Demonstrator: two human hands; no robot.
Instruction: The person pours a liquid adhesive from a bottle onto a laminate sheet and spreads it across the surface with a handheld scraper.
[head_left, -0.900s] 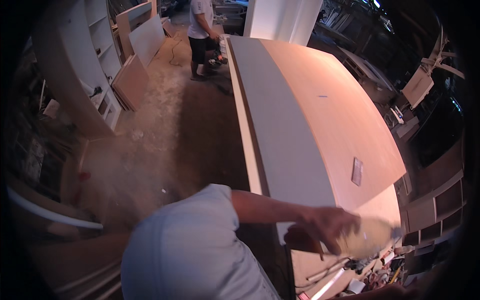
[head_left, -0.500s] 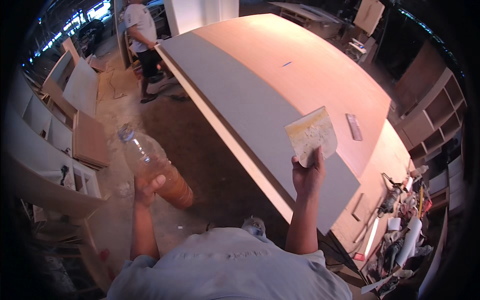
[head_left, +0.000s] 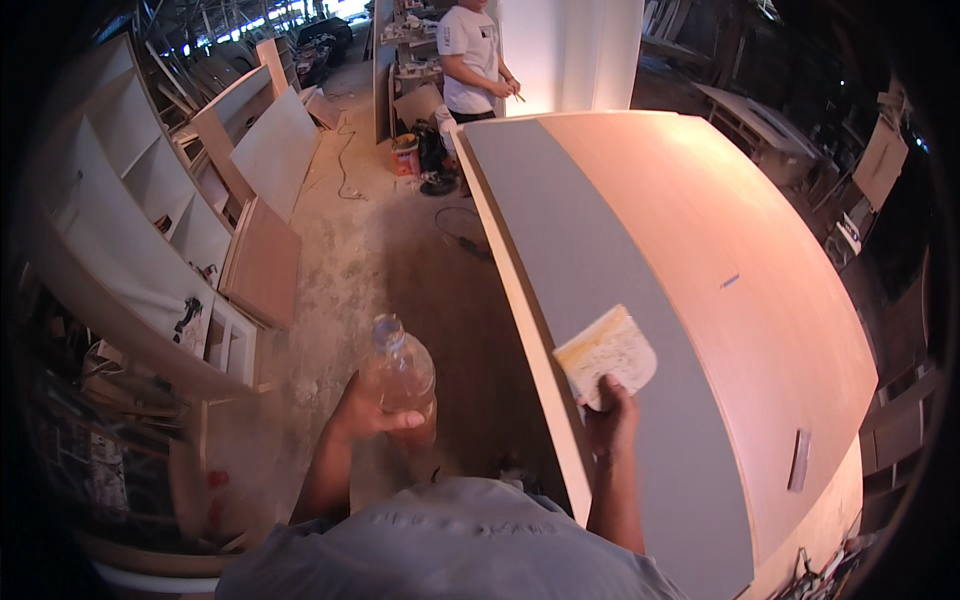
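- The left hand [head_left: 358, 412] is wrapped around a clear bottle [head_left: 405, 372], its thumb across the front; the bottle is above the floor [head_left: 330, 255], beside the table [head_left: 518, 318].
- The right hand [head_left: 613, 418] clasps a flat spreader [head_left: 612, 352] by the gray strip [head_left: 575, 215]; the 2 hands are apart.
- A loosened grip could drop the bottle; tipping it with a loose cap could spill liquid.
- The spreader could scratch the gray strip if its corner digs in.
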